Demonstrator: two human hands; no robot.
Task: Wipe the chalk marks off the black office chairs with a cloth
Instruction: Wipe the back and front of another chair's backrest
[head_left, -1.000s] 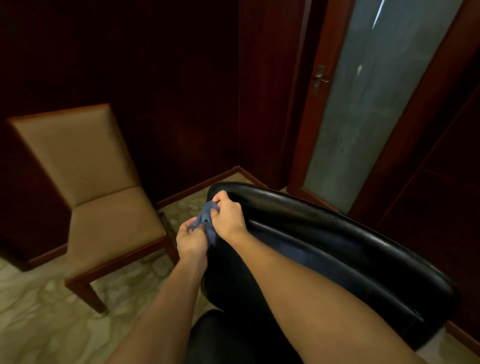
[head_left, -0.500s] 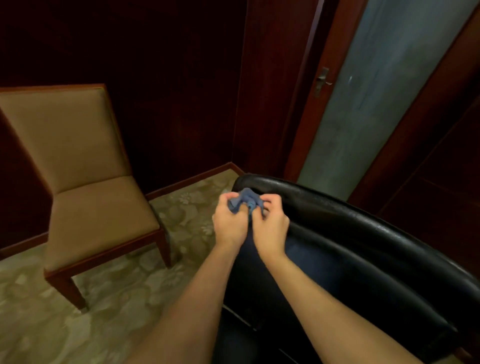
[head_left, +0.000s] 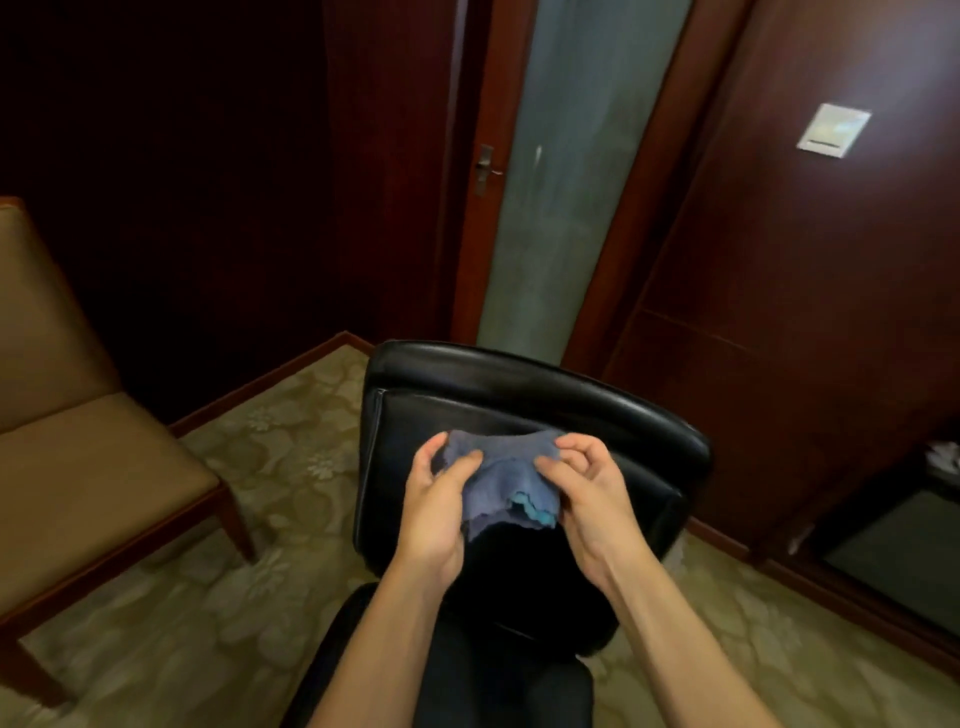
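A black leather office chair (head_left: 524, 387) stands in front of me with its backrest facing me. A blue-grey cloth (head_left: 501, 480) with a light blue edge is spread between both hands over the backrest. My left hand (head_left: 434, 506) pinches the cloth's left side between thumb and fingers. My right hand (head_left: 589, 493) pinches its right side. No chalk marks show on the visible leather. The chair's seat and base are hidden behind my arms.
A tan upholstered wooden chair (head_left: 78, 467) stands to the left on patterned carpet (head_left: 260, 493). Dark wood panels and a frosted glass door (head_left: 566, 208) with a metal handle (head_left: 485, 169) stand behind. A wall switch plate (head_left: 834, 130) is at upper right, a low cabinet (head_left: 904, 551) at right.
The cloth was bunched between my hands at the chair's top edge; now my hands have drawn apart and spread it open lower on the backrest. The view has swung right.
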